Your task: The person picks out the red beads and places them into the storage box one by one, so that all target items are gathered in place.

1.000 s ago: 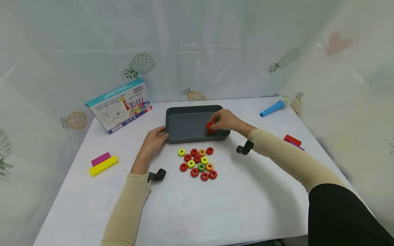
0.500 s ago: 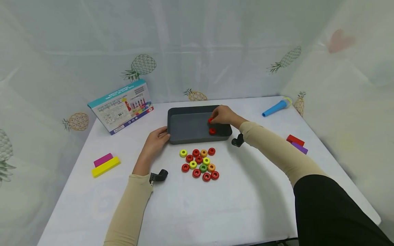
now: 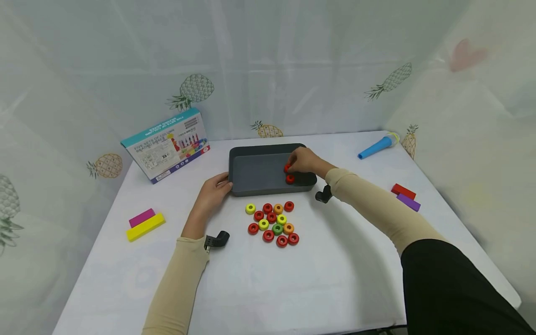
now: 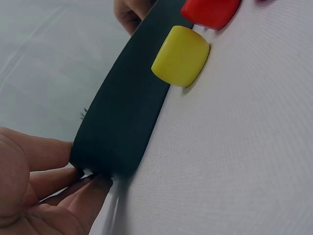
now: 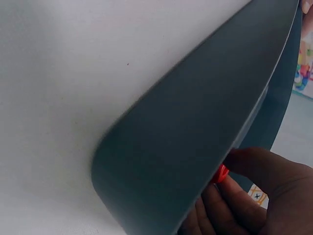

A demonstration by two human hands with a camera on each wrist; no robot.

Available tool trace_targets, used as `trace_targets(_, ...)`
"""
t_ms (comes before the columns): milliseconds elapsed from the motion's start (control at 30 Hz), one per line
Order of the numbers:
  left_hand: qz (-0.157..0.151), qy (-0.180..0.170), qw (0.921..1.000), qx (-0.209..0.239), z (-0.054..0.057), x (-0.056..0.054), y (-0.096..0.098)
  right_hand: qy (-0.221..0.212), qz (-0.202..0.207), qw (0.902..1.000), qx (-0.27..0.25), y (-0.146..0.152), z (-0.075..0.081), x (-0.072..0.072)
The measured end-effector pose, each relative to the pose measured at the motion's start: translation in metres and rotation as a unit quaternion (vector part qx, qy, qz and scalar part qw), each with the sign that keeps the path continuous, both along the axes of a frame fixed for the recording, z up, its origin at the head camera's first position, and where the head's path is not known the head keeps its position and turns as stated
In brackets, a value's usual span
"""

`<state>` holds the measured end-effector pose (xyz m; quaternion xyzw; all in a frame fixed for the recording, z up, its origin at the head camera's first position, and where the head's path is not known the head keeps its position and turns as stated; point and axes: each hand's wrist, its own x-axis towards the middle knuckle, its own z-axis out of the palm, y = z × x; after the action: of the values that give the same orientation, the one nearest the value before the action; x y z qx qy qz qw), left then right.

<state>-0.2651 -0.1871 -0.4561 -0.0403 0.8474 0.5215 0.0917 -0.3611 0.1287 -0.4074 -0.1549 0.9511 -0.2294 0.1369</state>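
Inside the right part of a dark grey tray (image 3: 259, 172), my right hand (image 3: 307, 160) pinches a red ring-shaped bead (image 5: 221, 174) between thumb and fingers. Another red bead (image 3: 290, 179) lies in the tray just in front of it. My left hand (image 3: 211, 194) holds the tray's near left corner; in the left wrist view its fingers (image 4: 46, 152) press at the corner's rim and base. In front of the tray lie several loose beads: red (image 3: 268, 236), yellow (image 3: 250, 209), orange (image 3: 288, 228) and one green bead (image 3: 278, 229).
A printed toy box (image 3: 167, 146) leans at the back left. Yellow (image 3: 145, 226) and magenta (image 3: 142, 217) blocks lie at the left. Red (image 3: 404, 191) and purple (image 3: 408, 202) blocks lie at the right, with a blue cone-shaped object (image 3: 374, 148) behind them.
One red bead has been let go in the tray. My right hand has shifted slightly back with another red bead, then a little lower. My left hand stays at the tray's corner.
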Motion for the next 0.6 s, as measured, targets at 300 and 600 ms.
trace_targets(300, 0.002, -0.008, 1.0, 0.006, -0.007, 0.003, 0.001, 0.004, 0.004, 1.0, 0.004, 0.004, 0.005, 0.006)
trace_targets(600, 0.001, 0.008, 0.9999, 0.007, -0.003, 0.003, 0.0, 0.034, 0.02, 0.9987, -0.034, 0.007, 0.026, 0.024)
